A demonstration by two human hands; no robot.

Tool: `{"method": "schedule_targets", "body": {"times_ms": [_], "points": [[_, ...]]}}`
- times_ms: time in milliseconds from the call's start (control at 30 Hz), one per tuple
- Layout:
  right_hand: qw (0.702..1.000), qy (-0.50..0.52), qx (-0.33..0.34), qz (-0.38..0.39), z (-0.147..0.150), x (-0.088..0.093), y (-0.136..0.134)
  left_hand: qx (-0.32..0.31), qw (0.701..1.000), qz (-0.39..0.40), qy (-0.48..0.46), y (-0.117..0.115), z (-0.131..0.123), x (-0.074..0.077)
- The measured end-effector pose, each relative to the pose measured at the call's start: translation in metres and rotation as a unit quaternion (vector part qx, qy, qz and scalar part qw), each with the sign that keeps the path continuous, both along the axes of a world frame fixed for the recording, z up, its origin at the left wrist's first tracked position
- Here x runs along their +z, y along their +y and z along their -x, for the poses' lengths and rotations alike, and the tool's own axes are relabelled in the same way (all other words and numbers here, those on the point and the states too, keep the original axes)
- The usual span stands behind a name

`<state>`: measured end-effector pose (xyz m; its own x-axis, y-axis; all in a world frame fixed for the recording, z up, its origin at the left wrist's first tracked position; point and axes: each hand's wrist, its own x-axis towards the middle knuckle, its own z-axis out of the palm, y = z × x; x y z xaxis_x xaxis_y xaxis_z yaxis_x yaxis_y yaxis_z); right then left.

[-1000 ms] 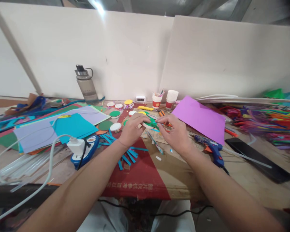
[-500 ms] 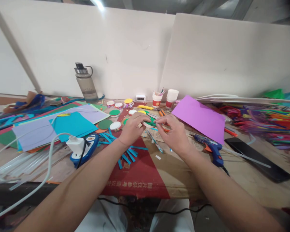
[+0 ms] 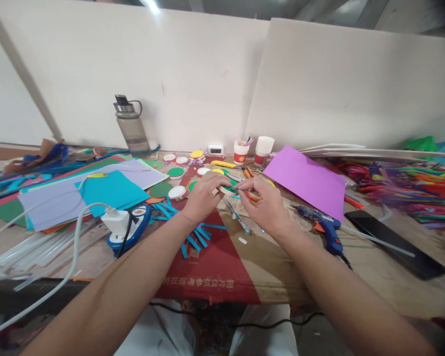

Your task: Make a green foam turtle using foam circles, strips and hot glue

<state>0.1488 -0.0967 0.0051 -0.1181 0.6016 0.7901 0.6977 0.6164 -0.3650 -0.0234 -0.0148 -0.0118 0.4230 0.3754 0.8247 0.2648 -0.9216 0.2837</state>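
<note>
My left hand (image 3: 202, 198) grips the left edge of a small round white piece with a green paper top (image 3: 230, 187), fingers curled around it. My right hand (image 3: 265, 205) is closed in a pinch at the piece's right edge, holding something thin that I cannot make out. Both hands meet over the brown and red cardboard sheet (image 3: 222, 267) in the middle of the table. A pen (image 3: 237, 217) lies on the cardboard just below the hands, and blue paper strips (image 3: 193, 237) are scattered under my left wrist.
Coloured paper sheets (image 3: 77, 195) pile up at the left beside a white charger and blue tape dispenser (image 3: 128, 225). A water bottle (image 3: 131, 127) and paper cups (image 3: 252, 151) stand by the wall. A purple sheet (image 3: 307, 180), blue glue gun (image 3: 324, 230), black strip (image 3: 393, 242) and pipe cleaners (image 3: 404, 185) lie right.
Both hands stay on the green-topped piece; my right hand has shifted slightly left and up along its edge. The view has tilted a little.
</note>
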Motion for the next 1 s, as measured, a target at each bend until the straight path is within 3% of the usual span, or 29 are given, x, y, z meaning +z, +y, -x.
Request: {"method": "schedule_targets", "body": {"times_ms": [500, 667, 800, 900, 1000], "points": [[1.0, -0.018, 0.005, 0.012, 0.0, -0.001, 0.0, 0.007, 0.999, 0.033, 0.009, -0.001, 0.0, 0.0], [0.998, 0.032, 0.006, 0.058, 0.0, 0.003, -0.001, 0.013, 0.991, 0.133, -0.01, -0.002, -0.003, -0.001], [0.992, 0.095, -0.008, 0.081, -0.003, 0.004, 0.002, -0.02, 0.952, 0.3, -0.061, -0.001, -0.007, -0.003], [0.98, 0.164, -0.026, 0.107, -0.007, 0.005, 0.006, -0.076, 0.892, 0.431, -0.114, 0.0, -0.009, -0.003], [0.956, 0.236, -0.045, 0.166, -0.011, 0.003, 0.012, -0.088, 0.838, 0.516, -0.152, -0.001, -0.009, -0.002]]}}
